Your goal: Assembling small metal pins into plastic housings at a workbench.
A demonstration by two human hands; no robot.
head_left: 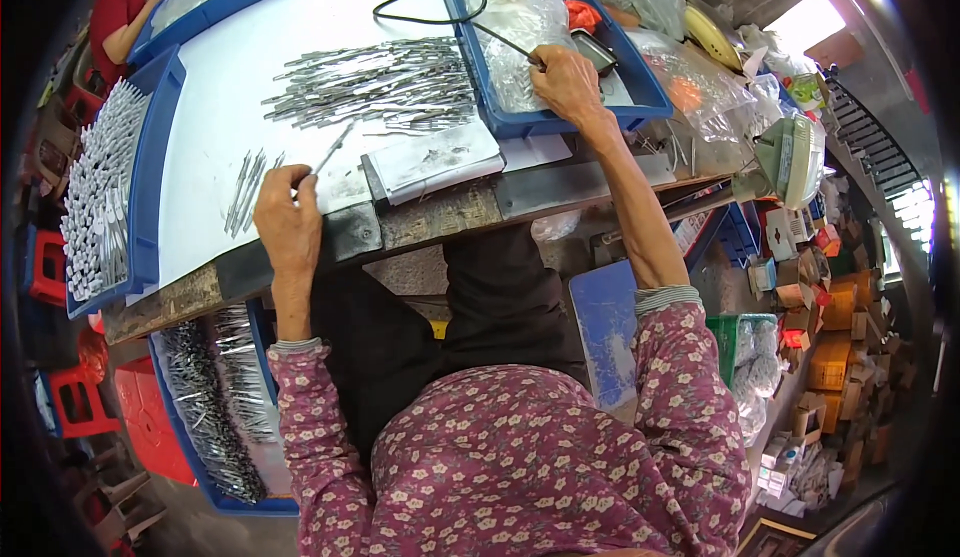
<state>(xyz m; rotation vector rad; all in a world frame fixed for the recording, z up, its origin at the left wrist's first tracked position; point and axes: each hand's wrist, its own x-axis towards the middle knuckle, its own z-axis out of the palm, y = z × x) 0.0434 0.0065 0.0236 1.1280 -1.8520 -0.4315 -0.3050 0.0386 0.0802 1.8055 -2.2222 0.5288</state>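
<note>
L hand (288, 219) pinches thin grey metal rod (333, 148) by one end, prob. to leave other tip free; R hand (567, 82) grips black flexible cord (505, 41) over blue plastic tray (640, 114).

The rods (375, 82) are shiny metal, the trays (150, 192) smooth plastic, the table edge (440, 219) rough wood.

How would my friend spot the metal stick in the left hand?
Find the white-covered worktable, then the person's left hand at its near edge. The thin metal rod pokes out of that hand, slanting up and right. Unlike the big pile of rods and the small group of rods lying nearby, this one is held.
</note>
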